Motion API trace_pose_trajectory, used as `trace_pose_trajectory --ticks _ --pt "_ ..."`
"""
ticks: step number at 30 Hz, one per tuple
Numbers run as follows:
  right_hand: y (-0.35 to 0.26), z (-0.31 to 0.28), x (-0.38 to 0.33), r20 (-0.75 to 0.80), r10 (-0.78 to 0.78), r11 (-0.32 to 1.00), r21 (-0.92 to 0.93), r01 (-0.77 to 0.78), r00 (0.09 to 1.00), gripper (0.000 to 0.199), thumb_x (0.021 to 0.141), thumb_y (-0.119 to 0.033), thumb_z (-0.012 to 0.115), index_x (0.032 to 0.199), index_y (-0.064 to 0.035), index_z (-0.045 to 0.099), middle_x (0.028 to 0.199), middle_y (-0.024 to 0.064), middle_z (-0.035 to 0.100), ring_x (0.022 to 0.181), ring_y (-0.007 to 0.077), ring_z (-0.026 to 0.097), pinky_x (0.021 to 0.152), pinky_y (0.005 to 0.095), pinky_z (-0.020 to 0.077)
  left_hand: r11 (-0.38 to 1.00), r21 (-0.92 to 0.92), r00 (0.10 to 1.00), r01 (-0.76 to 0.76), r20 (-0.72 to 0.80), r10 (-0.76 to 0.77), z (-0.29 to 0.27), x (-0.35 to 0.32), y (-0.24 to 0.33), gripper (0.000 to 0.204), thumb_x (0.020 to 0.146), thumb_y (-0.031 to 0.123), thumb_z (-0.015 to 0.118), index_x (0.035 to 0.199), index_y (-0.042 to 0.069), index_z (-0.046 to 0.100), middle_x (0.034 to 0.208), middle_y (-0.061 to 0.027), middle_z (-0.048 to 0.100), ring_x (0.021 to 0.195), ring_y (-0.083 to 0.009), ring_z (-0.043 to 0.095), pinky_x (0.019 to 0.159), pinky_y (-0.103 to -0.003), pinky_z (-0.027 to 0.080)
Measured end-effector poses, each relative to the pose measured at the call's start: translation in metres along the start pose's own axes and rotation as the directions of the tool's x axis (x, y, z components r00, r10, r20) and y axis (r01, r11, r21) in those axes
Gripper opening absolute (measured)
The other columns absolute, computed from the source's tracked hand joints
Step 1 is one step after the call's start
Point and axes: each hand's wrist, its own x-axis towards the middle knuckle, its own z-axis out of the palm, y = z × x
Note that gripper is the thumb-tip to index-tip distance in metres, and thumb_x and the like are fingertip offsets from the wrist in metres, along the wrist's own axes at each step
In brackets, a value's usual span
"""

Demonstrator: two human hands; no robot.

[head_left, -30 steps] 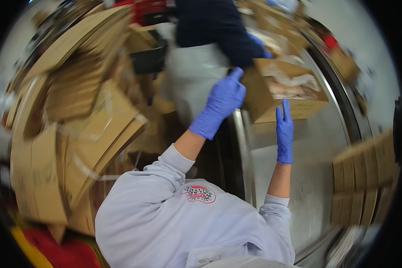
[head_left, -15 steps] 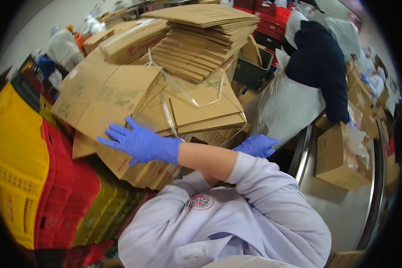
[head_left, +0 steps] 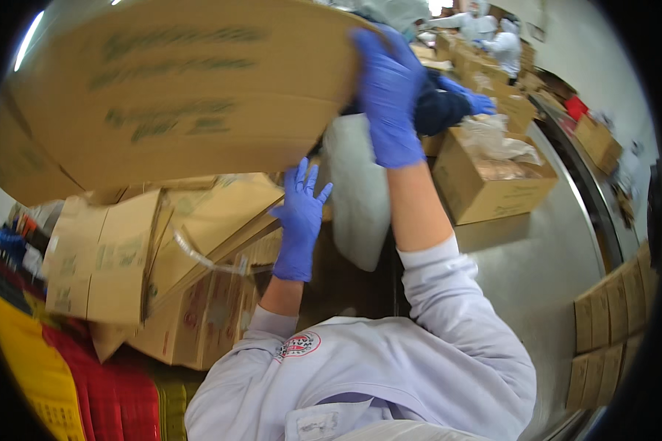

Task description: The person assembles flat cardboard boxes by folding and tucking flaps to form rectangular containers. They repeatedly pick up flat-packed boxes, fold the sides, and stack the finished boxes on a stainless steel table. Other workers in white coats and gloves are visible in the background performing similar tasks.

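A large flattened cardboard box [head_left: 198, 95] hangs raised across the upper left, dark print on its face and slightly blurred. My right hand [head_left: 391, 95], in a blue glove, is closed on its right edge, arm stretched forward. Below the box's lower edge, my left hand [head_left: 300, 213], also blue-gloved, is open with fingers spread. It appears to hold nothing. Beside it on the left lies a stack of flattened cardboard boxes [head_left: 114, 253], a loose pale strap [head_left: 191, 250] trailing over them.
An open carton [head_left: 493, 192] with a clear plastic liner stands on the metal table [head_left: 522, 257] to the right. A co-worker's gloved hand [head_left: 482, 103] is beyond it. Cartons [head_left: 610, 312] are stacked far right; red crates [head_left: 110, 382] and a yellow one [head_left: 33, 367] sit lower left.
My arms have uncrossed. My right hand has gone from the stack at left to the upper right, now gripping a raised flattened box. My left hand has moved left. The view has swung right.
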Motion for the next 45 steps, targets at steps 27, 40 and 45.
trace_pose_trajectory --ticks 27,40,45 --pt "-0.249 -0.285 -0.15 -0.107 0.245 -0.258 -0.965 -0.042 0.964 0.099 0.04 -0.049 0.079 0.127 -0.0163 0.044 0.14 0.0026 0.032 0.134 0.0295 0.016 0.107 0.0487 0.0073 0.933 -0.124 -0.097 0.339 0.981 0.166 0.265 -0.072 -0.054 0.065 0.075 0.057 0.048 0.107 0.002 0.061 0.085 -0.0121 0.065 0.085 -0.0231 0.061 0.095 -0.04 0.034" --pt "-0.37 -0.32 -0.199 -0.085 -0.045 -0.39 -0.916 -0.096 0.995 0.04 0.035 -0.037 0.079 0.057 -0.0114 0.058 0.06 0.0019 0.054 0.074 0.0229 0.056 0.083 0.0378 0.0427 0.785 -0.171 -0.656 -0.596 0.667 -0.352 0.354 -0.126 -0.05 0.026 0.075 0.028 0.048 0.066 0.006 0.058 0.064 -0.0166 0.057 0.067 -0.0341 0.057 0.061 -0.044 0.043" --pt "-0.35 -0.339 -0.184 -0.031 0.008 -0.261 -0.965 -0.027 0.999 0.055 0.05 -0.065 0.064 0.056 -0.0107 0.055 0.058 0.0034 0.05 0.065 0.0241 0.05 0.069 0.0341 0.0374 0.886 -0.155 -0.721 -0.437 0.649 -0.242 0.396 -0.244 -0.136 0.041 0.077 0.022 0.049 0.114 0.006 0.054 0.097 -0.0182 0.06 0.09 -0.0348 0.057 0.078 -0.041 0.045"
